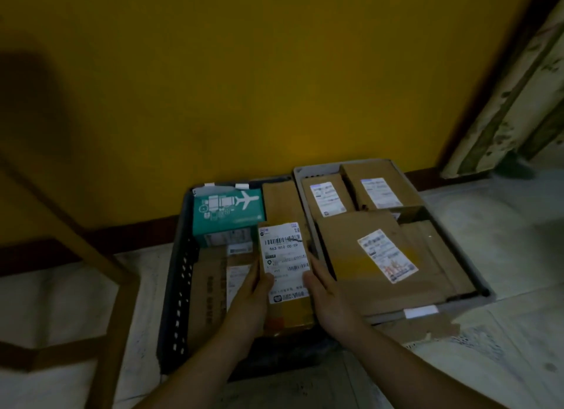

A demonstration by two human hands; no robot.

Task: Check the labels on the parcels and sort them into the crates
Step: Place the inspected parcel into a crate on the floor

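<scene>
I hold a brown cardboard parcel (285, 265) with a white barcode label facing up, over the dark crate (178, 289). My left hand (253, 298) grips its left edge, thumb on the label. My right hand (326, 295) grips its right edge, thumb also on the label. The dark crate holds a teal box (227, 214) with an aeroplane print and several brown parcels. To the right, the grey crate (427, 207) holds several brown parcels, the largest (375, 256) lying on top with a white label.
Both crates stand on a pale tiled floor against a yellow wall (244, 72). A wooden frame (91, 256) stands at the left. A torn piece of cardboard (421, 324) lies in front of the grey crate. A weathered door frame (512, 103) rises at the right.
</scene>
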